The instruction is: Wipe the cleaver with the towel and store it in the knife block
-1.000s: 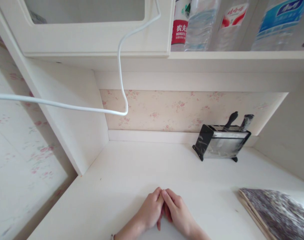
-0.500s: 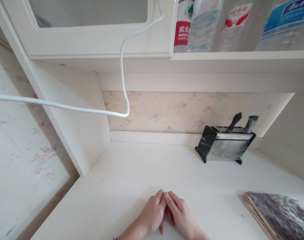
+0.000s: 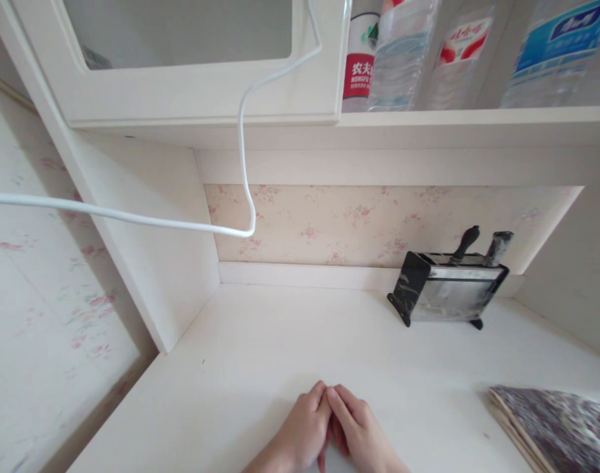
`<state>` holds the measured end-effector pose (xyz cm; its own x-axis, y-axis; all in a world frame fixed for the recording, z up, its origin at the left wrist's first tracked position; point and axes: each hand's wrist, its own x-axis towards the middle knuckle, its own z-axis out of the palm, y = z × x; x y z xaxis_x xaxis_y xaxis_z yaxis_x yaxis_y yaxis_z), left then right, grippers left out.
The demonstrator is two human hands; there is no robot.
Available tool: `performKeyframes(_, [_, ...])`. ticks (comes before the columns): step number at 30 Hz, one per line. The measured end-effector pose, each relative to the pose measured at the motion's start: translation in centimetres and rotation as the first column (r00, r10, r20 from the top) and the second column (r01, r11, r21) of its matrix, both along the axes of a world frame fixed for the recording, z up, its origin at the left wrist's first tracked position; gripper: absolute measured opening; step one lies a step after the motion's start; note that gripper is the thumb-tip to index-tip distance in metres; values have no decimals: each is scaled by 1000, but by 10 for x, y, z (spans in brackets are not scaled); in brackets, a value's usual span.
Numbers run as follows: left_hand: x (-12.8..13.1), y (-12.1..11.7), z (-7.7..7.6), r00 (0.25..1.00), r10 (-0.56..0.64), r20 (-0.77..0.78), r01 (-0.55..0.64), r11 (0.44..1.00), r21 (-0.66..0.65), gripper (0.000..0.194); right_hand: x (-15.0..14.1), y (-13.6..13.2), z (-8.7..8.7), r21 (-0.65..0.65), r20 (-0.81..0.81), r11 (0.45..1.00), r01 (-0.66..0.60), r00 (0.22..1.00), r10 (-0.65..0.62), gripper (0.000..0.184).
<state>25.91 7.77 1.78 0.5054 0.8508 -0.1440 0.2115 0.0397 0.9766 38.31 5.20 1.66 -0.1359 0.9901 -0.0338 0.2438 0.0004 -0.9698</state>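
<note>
My left hand (image 3: 305,424) and my right hand (image 3: 359,424) rest together on the white desktop (image 3: 280,335), at the bottom middle of the head view. Their thumbs and index fingers meet at the tips. The other fingers are curled under and partly hidden between the palms. Both hands are closed, and no object shows in them. A knife block (image 3: 452,299) with a black frame stands farther back to the right, two handles sticking up from it. Nearer on the right lies a folded grey-brown patterned cloth (image 3: 556,427).
A white cable (image 3: 176,225) hangs across the upper left, close to the camera. Overhead is a cabinet door (image 3: 206,92) with a glass pane. Beside it, a shelf (image 3: 457,118) holds several plastic bottles (image 3: 401,59). A side panel (image 3: 146,230) bounds the desk on the left.
The whole view has shifted slightly, so the hands, knife block and cloth sit a little lower and farther right. The hands keep the same clasp.
</note>
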Motion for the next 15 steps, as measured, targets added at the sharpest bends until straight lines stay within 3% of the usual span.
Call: performKeyframes(15, [1, 3, 2, 992, 52, -114, -47, 998, 50, 43, 0, 4, -4, -32, 4, 999, 9, 1000, -9, 52])
